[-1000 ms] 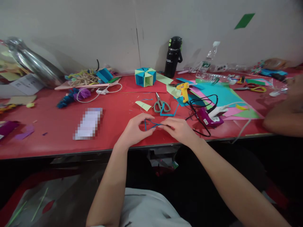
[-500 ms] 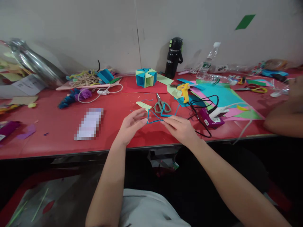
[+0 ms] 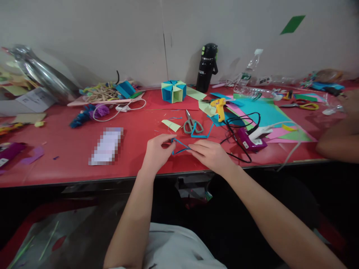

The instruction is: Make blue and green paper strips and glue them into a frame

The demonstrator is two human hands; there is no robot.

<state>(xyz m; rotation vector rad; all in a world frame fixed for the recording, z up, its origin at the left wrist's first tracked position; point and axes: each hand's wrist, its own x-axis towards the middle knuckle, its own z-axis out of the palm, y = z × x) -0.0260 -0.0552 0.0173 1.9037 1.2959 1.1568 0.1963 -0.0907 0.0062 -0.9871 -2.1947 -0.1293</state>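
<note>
A thin blue paper strip (image 3: pixel 181 143), folded into a narrow triangle, spans the gap between my hands above the red table. My left hand (image 3: pixel 158 151) pinches its left side between thumb and fingers. The pointed right end is held in the fingertips of my right hand (image 3: pixel 209 155). Just beyond lie grey-handled scissors (image 3: pixel 192 125) with another folded blue strip (image 3: pixel 202 136) against their handles. A pale green paper piece (image 3: pixel 171 125) rests left of the scissors. Farther back stands a blue and light green folded-paper wheel (image 3: pixel 173 92).
A yellow glue gun (image 3: pixel 220 108) lies right of the scissors, its black cable near a purple power block (image 3: pixel 250 142). Coloured paper sheets (image 3: pixel 265 112) and a black bottle (image 3: pixel 206 69) are behind. A phone (image 3: pixel 106 146) lies left. Another person's arm (image 3: pixel 338 145) rests at right.
My left hand has closed from spread fingers to a pinch on the strip's left side. The folded strip has come slightly lower, toward me, and looks narrower.
</note>
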